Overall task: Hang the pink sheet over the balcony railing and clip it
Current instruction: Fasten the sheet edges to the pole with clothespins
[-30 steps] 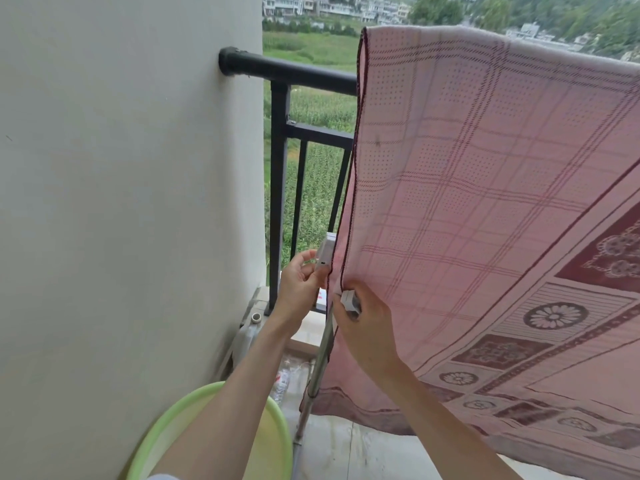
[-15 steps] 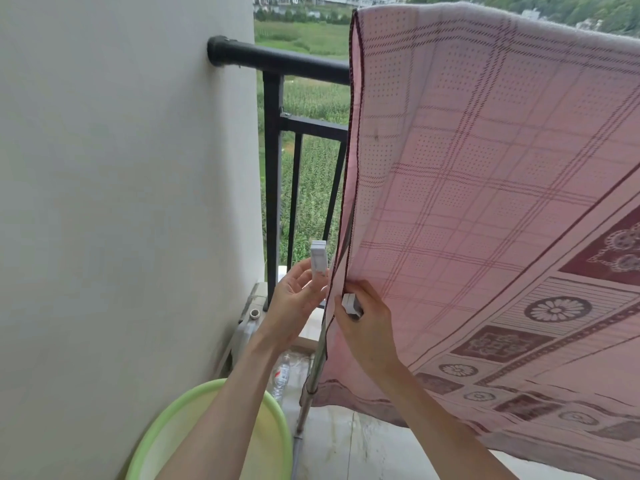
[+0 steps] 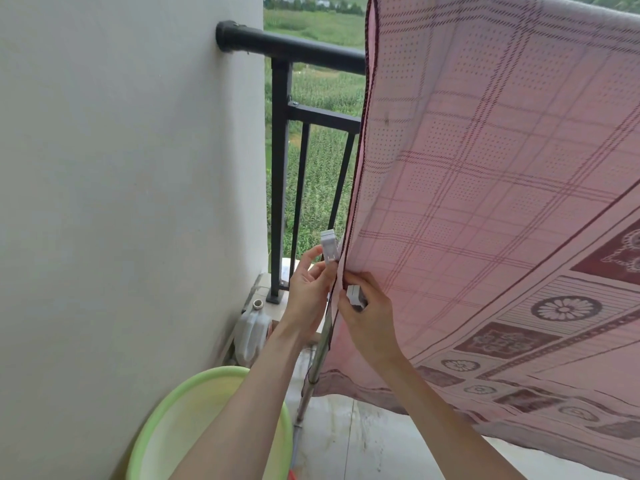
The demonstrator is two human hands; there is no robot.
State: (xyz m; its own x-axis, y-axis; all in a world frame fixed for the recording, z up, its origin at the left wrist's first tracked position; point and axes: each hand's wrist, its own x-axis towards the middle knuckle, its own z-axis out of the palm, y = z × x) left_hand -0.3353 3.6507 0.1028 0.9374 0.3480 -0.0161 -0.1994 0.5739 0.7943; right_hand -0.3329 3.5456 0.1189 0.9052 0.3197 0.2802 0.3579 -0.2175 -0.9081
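Since a moment ago the left hand [image 3: 308, 292] has lifted its white clip [image 3: 329, 245] slightly and turned it upright, closer to the sheet's edge, while the right hand has hardly shifted.

Already draped over the balcony railing [image 3: 294, 51], the pink sheet [image 3: 485, 185] hangs down in a long slope towards the floor, its dark-bordered left edge falling right between the two hands. That edge is what they are working on: the left hand pinches the clip between thumb and fingertips just beside the hem, on its outer side, presumably to bite the cloth there. The right hand [image 3: 370, 317] sits on the near face of the sheet, fingers curled round a second white clip [image 3: 355, 296] and pressing against the fabric at the hem, likely steadying it so the edge stays put. I cannot tell whether either clip has yet caught the cloth.

Below the hands a metal pole [image 3: 317, 362] leans by the sheet. Further left, a white plastic jug [image 3: 251, 332] stands against the wall, with a green basin [image 3: 166, 427] nearer the camera.
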